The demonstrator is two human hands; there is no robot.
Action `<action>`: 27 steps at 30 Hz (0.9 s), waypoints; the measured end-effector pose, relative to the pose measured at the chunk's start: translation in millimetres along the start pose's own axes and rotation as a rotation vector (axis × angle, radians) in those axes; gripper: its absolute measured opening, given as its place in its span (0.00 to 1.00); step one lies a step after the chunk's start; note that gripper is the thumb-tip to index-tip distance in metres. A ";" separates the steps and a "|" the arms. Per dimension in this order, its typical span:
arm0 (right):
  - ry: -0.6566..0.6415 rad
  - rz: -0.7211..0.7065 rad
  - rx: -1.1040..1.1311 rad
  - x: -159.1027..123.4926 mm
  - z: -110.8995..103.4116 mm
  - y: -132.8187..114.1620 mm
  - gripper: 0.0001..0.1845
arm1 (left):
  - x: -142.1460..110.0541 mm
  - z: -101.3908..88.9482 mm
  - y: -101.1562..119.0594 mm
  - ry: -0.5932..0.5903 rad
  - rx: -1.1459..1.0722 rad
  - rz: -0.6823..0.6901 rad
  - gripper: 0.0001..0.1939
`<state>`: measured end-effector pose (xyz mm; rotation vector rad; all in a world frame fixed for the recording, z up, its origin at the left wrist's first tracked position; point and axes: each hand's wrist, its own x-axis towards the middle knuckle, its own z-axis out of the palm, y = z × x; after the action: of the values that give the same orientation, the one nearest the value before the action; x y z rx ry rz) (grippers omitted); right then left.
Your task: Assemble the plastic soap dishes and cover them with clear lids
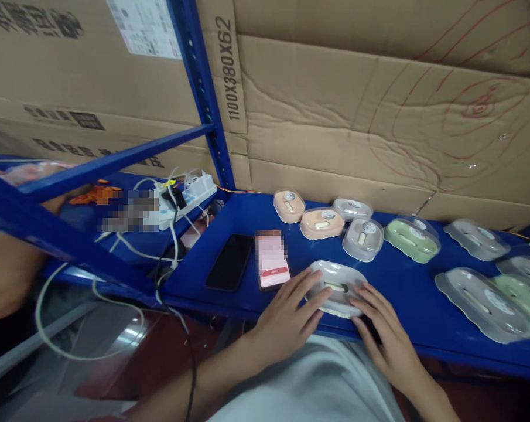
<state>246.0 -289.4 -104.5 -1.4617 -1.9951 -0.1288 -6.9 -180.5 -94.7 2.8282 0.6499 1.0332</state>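
A grey oval dish (341,306), which looks like a soap dish, lies near the front edge of the blue shelf, a pale slot-shaped piece at its middle. My left hand (286,319) grips its left side, fingers reaching over the rim and top. On the opposite side my right hand (385,334) holds the right rim, with the thumb low near the front. The fingers cover both ends of the dish. Just behind it stand a grey lidded dish (362,249) and a peach lidded dish (321,231), each with a round sticker.
Left of my hands lie a lit phone (273,275) and a dark phone (229,264). More lidded dishes, including a green one (411,249), stand rightward. A power strip (188,202) with cables, a blue post (203,94) and another person's arm (12,275) are at left. Cardboard (317,99) backs the shelf.
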 end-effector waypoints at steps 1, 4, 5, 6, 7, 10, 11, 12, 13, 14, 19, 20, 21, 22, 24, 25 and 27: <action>-0.008 -0.003 0.003 0.1 -0.4 -0.2 0.26 | 0.2 0.5 -0.6 -0.013 0.005 0.008 0.22; -0.004 -0.020 0.012 0.0 -0.2 0.2 0.26 | 0.9 2.3 -2.2 -0.037 0.027 0.057 0.20; 0.002 -0.026 0.016 -0.1 0.1 0.7 0.26 | 1.1 3.0 -2.4 -0.033 0.037 0.074 0.19; 0.008 -0.031 0.021 -0.4 0.5 1.5 0.26 | 1.3 3.8 -2.6 -0.028 0.048 0.088 0.19; 0.017 -0.035 0.026 -0.5 1.0 2.3 0.25 | 1.5 4.4 -2.7 -0.022 0.057 0.100 0.18; 0.047 -0.031 0.042 -0.6 1.9 4.6 0.24 | 2.1 5.7 -3.3 -0.016 0.066 0.126 0.17; 0.052 -0.027 0.046 -0.4 2.1 4.9 0.24 | 2.2 5.8 -3.7 -0.020 0.059 0.133 0.17; 0.054 -0.025 0.048 -0.1 2.3 4.6 0.24 | 2.1 5.8 -4.2 -0.021 0.047 0.136 0.16; 0.052 -0.026 0.049 0.2 2.6 3.7 0.24 | 2.0 5.6 -4.8 -0.018 0.030 0.137 0.15; 0.049 -0.030 0.050 0.7 2.9 2.3 0.24 | 1.8 5.4 -5.4 -0.013 0.009 0.136 0.14; -0.023 -0.079 0.022 5.2 -3.7 -5.5 0.22 | 2.2 2.4 -6.9 -0.008 -0.107 0.095 0.10; -0.067 -0.093 -0.001 7.9 -10.1 -4.0 0.23 | 2.8 1.4 -6.6 -0.006 -0.118 0.081 0.10; -0.099 -0.104 -0.034 11.9 -19.4 0.0 0.24 | 3.5 0.3 -6.1 0.001 -0.123 0.073 0.10; -0.109 -0.108 -0.073 17.7 -31.8 7.3 0.24 | 4.2 -0.8 -5.4 0.010 -0.125 0.071 0.10; -0.059 -0.058 -0.163 36.5 -65.1 32.7 0.22 | 5.5 -2.9 -4.0 0.030 -0.125 0.073 0.11; -0.026 0.010 -0.206 49.8 -84.7 50.8 0.20 | 6.0 -3.6 -3.4 0.038 -0.127 0.073 0.11; -0.059 0.276 -0.318 83.1 -123.6 94.8 0.18 | 6.7 -4.7 -2.4 0.048 -0.140 0.065 0.12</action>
<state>370.5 -240.5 10.6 -1.9476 -1.8562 -0.2970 -6.1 -175.9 -87.5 2.7285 0.4724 1.1125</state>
